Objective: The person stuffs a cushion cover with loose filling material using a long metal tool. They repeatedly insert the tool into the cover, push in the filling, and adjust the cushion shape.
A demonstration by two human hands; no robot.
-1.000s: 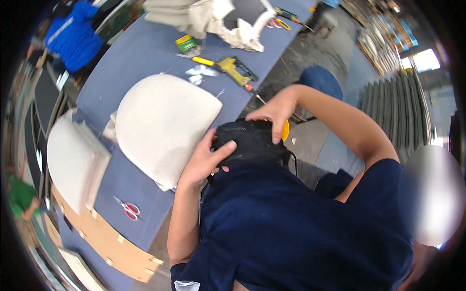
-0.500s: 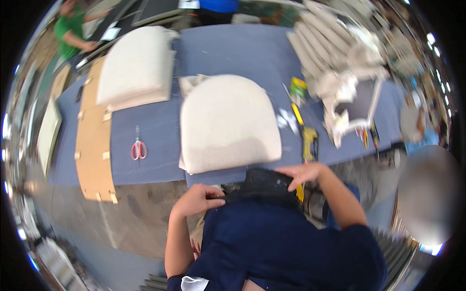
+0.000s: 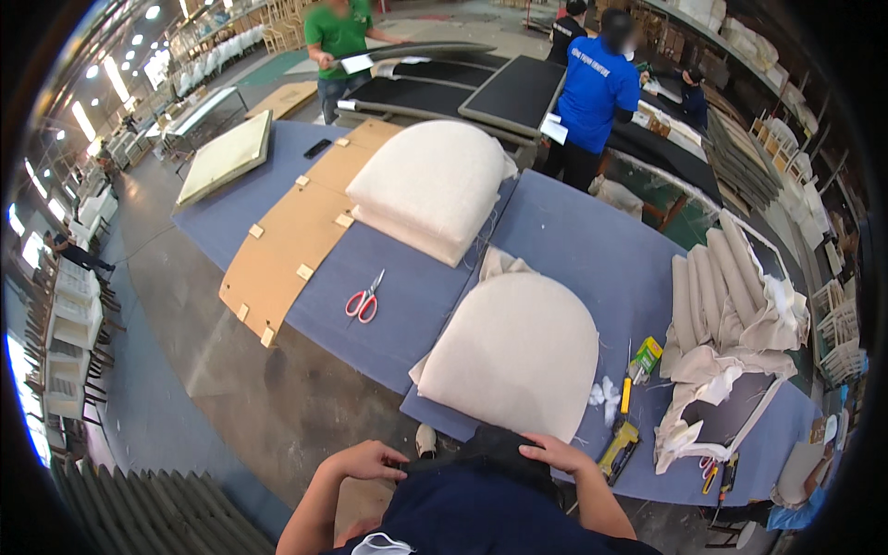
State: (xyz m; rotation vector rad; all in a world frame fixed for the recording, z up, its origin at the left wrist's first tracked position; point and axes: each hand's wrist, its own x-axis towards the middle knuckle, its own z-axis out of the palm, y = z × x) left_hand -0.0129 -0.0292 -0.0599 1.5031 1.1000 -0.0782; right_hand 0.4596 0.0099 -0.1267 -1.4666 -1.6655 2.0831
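Both of my hands are at my waist, one at each side of a black cloth waist apron (image 3: 495,453). My left hand (image 3: 368,460) has its fingers curled in at the apron's left edge. On the other side, my right hand (image 3: 558,454) pinches the right edge, with its fingertips partly hidden. Just beyond the apron, a cream fabric-covered cushion (image 3: 513,351) with a rounded far edge lies on the blue-covered table (image 3: 592,240). A yellow-and-black staple gun (image 3: 620,453) rests on the table to the right of my right hand.
Red-handled scissors (image 3: 363,303), stacked cream cushions (image 3: 430,185) and a curved brown panel (image 3: 310,236) occupy the table's left. On the right are a yellow-green box (image 3: 647,358), white fluff (image 3: 606,398), beige fabric pieces (image 3: 708,296) and an upholstered frame (image 3: 731,412). Co-workers stand beyond.
My view has swung left and up, bringing more of the workshop and the co-workers into sight. Both hands remain at the apron. The cushions and tools appear unmoved on the table.
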